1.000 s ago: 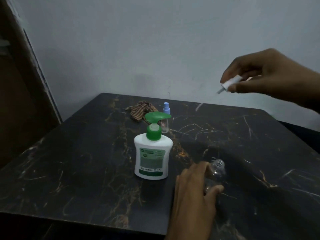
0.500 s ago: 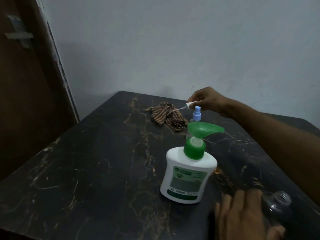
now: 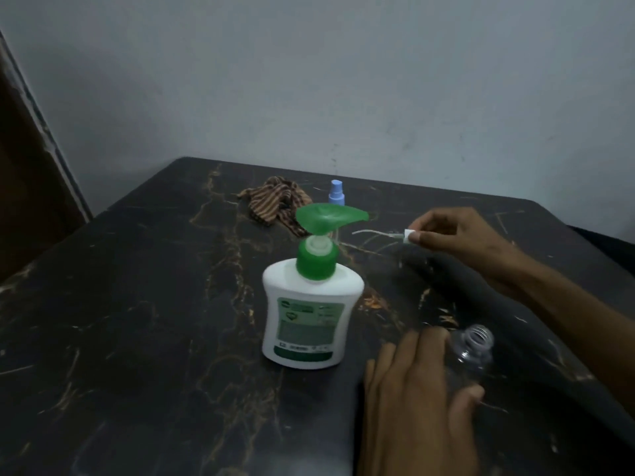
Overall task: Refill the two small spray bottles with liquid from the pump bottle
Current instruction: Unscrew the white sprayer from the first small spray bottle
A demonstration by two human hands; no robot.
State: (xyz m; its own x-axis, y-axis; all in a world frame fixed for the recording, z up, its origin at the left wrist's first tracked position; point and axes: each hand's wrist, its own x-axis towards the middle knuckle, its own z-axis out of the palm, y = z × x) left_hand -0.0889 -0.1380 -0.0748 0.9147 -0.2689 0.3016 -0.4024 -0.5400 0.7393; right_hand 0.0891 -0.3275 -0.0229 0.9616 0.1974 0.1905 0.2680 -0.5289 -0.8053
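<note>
1. Left hand (image 3: 422,389) grips the uncapped clear bottle (image 3: 472,355) upright on the tabletop (image 3: 137,321).
2. Right hand (image 3: 457,235) pinches the sprayer cap (image 3: 407,236); lay it down nearby.
3. Bring the bottle under the pump bottle (image 3: 311,304) spout.

Right hand (image 3: 457,235) extended, fingers pinched; left hand (image 3: 419,389) curled, gripping.

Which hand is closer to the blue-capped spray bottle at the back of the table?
Right. The right hand, pinching the white spray head, is just right of the blue-capped spray bottle. The left hand holds the open clear bottle near the front edge.
</note>
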